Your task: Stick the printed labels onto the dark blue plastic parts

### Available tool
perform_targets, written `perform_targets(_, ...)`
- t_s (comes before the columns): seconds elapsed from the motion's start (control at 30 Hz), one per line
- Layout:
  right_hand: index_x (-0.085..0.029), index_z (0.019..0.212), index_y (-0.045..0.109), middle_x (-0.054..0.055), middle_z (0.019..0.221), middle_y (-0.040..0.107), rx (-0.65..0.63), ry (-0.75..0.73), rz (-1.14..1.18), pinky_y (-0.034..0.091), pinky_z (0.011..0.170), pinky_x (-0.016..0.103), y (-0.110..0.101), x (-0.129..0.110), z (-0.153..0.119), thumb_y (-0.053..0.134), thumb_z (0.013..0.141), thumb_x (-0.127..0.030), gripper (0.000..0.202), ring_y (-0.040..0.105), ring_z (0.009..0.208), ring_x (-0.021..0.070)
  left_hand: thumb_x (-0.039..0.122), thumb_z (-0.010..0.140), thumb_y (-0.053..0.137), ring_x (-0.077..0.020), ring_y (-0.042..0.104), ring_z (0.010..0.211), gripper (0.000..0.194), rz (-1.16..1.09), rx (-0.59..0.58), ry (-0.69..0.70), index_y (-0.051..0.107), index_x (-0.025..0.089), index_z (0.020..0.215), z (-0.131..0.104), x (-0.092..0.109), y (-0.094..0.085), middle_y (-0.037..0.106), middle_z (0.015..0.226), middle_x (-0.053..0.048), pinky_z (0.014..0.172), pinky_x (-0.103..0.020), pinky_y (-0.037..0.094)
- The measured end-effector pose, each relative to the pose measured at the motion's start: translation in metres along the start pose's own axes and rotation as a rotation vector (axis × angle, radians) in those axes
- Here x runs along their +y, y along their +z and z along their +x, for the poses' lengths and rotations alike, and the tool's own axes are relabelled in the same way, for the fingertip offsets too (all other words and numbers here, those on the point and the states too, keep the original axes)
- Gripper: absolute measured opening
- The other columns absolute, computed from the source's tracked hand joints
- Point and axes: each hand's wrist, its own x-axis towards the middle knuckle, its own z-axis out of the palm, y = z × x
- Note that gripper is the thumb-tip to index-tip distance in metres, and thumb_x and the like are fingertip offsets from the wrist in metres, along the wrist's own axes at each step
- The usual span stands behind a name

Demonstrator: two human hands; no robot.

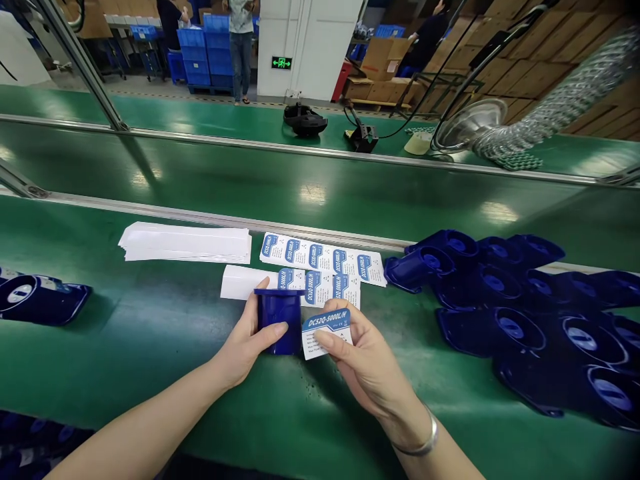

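My left hand (255, 337) grips a dark blue plastic housing (281, 307), its thumb lying across the front face. Between thumb and fingers of my right hand (357, 350) is a blue and white sticker label (327, 327) printed "DC52Q-5000L/H". The label's left edge is close beside the housing's right side; whether they touch I cannot tell. Just behind both hands lies a partly used label sheet (240, 281), its left part bare white. Farther back is a full label sheet (323, 259) with a row of the same labels.
A stack of white strips (187, 242) lies at the back left. Many blue housings (510, 327) crowd the right side, and one labelled housing (45, 300) sits at far left. A metal rail (215, 223) runs behind the sheets. A ducted hose (555, 100) hangs at upper right.
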Motion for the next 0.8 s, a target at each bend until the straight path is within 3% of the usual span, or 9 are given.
perform_targets(0.23, -0.019, 0.084, 0.063, -0.002, 0.079, 0.063, 0.022, 0.011, -0.01, 0.047, 0.069, 0.017, 0.004, 0.007, -0.003, 0.09, 0.085, -0.026, 0.028, 0.055, 0.073, 0.0104, 0.034, 0.094, 0.068, -0.029, 0.033, 0.151, 0.09, 0.099, -0.014, 0.056, 0.009, 0.039, 0.162, 0.002, -0.004, 0.0, 0.033, 0.166, -0.002, 0.122, -0.043, 0.033)
perform_targets(0.4, -0.018, 0.087, 0.062, 0.0, 0.083, 0.065, 0.038, 0.048, -0.034, 0.047, 0.072, 0.018, 0.006, 0.008, -0.004, 0.092, 0.083, -0.029, 0.031, 0.056, 0.076, 0.0116, 0.039, 0.096, 0.064, -0.029, 0.031, 0.151, 0.089, 0.191, -0.025, 0.057, 0.004, 0.042, 0.161, 0.002, -0.003, 0.0, 0.031, 0.167, 0.001, 0.122, -0.043, 0.033)
perform_targets(0.8, -0.017, 0.082, 0.06, -0.001, 0.081, 0.064, 0.066, 0.073, 0.009, 0.047, 0.07, 0.017, 0.004, 0.011, -0.002, 0.093, 0.081, -0.026, 0.034, 0.055, 0.074, 0.0109, 0.041, 0.099, 0.058, -0.0299, 0.03, 0.151, 0.087, 0.127, -0.087, -0.024, -0.003, 0.044, 0.16, 0.0, 0.0, 0.0, 0.028, 0.168, 0.002, 0.12, -0.044, 0.035)
